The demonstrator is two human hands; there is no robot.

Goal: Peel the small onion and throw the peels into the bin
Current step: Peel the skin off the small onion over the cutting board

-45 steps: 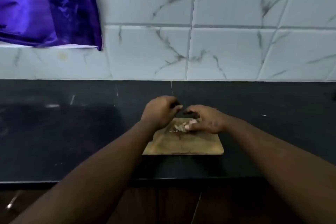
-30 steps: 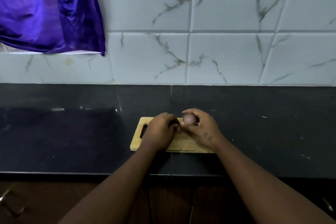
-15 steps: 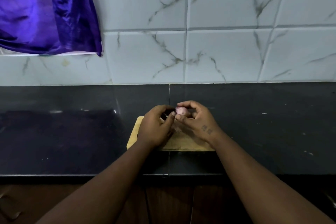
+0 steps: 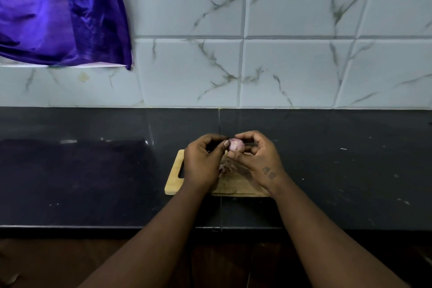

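A small pinkish-purple onion (image 4: 236, 145) is held just above a wooden cutting board (image 4: 174, 184) at the middle of the counter. My right hand (image 4: 256, 159) grips it from the right, fingers curled over its top and thumb below. My left hand (image 4: 202, 161) comes in from the left with curled fingers, its thumb tip pressed against the onion's left side. A few loose peels (image 4: 224, 168) lie on the board under my hands. Something thin and dark shows between the fingers behind the onion; what it is cannot be told. No bin is in view.
The board lies on a black stone counter (image 4: 339, 166) whose front edge runs below my forearms. A white marble-tile wall (image 4: 280, 65) stands behind. A shiny purple cloth (image 4: 58, 11) hangs at the upper left.
Both hands rose off the board with the onion, which went from hidden low under my right hand to exposed between both thumbs. The view shifted slightly.
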